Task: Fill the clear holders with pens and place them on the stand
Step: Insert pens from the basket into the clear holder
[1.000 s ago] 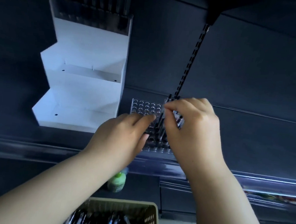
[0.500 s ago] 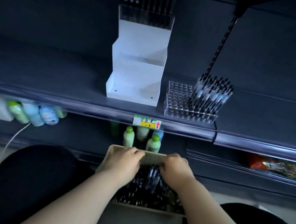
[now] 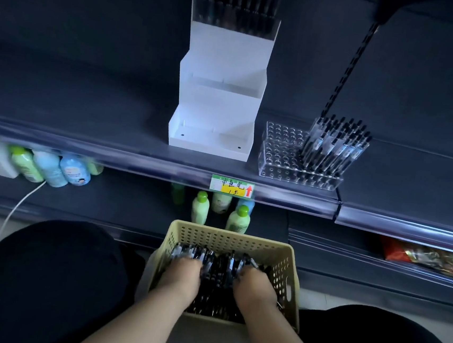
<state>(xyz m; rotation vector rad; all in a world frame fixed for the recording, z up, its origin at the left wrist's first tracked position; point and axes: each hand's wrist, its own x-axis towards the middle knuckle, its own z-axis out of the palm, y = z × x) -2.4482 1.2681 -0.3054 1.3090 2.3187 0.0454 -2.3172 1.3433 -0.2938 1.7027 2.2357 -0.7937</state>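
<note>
1. A second ago both your hands worked at the clear holder point(image 3: 279, 159) on the shelf point(image 3: 87, 108). Now your left hand point(image 3: 179, 273) and right hand point(image 3: 257, 285) are down in the beige basket point(image 3: 230, 239) between your knees, further in from its far rim than half a second ago.
2. The stepped white stand point(image 3: 218, 98) sits on the shelf just left of the clear holder.
3. The clear holder's right half carries the standing pens point(image 3: 335, 146), which lean slightly; rows of holes show on its left half.
4. Your fingertips are buried among the loose pens point(image 3: 218, 275), so I cannot tell whether either hand grips any.
5. The top holder point(image 3: 234, 17) on the stand is cut off by the frame's upper edge.
</note>
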